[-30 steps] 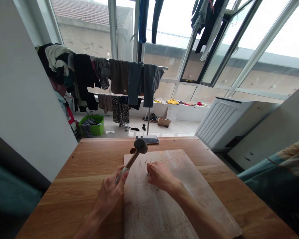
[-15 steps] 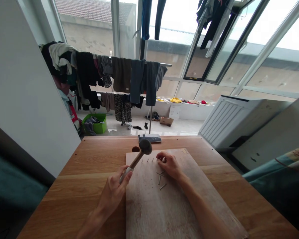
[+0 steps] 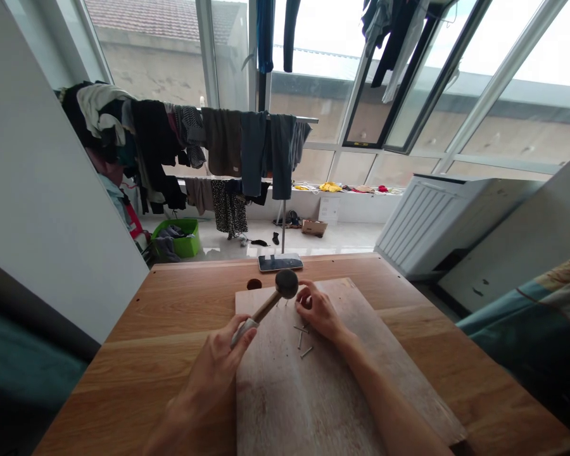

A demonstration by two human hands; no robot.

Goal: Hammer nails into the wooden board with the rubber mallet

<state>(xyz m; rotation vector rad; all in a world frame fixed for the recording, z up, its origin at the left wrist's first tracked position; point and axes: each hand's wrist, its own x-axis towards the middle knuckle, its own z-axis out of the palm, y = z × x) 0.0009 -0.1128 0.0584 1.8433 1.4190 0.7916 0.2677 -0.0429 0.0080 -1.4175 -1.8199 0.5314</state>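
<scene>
My left hand (image 3: 216, 364) is closed round the wooden handle of a hammer (image 3: 272, 297), whose dark head hovers just above the far end of a pale wooden board (image 3: 313, 392). My right hand (image 3: 319, 310) rests on the board right beside the hammer head, fingers pinched together on a small nail standing near the far edge. A few loose nails (image 3: 303, 339) lie on the board just below that hand. A short row of nails stands upright under the hammer head.
The board lies on a wooden table (image 3: 147, 342). A phone (image 3: 280, 261) lies at the table's far edge, with a round hole (image 3: 253, 284) near it. Beyond are a clothes rack (image 3: 228, 152), a green basket (image 3: 178, 237), a white radiator (image 3: 437, 221) and white panels either side.
My right hand left the loose nails and moved up to the far edge with one pinched in its fingers. The hammer head swung right and down, close to that hand.
</scene>
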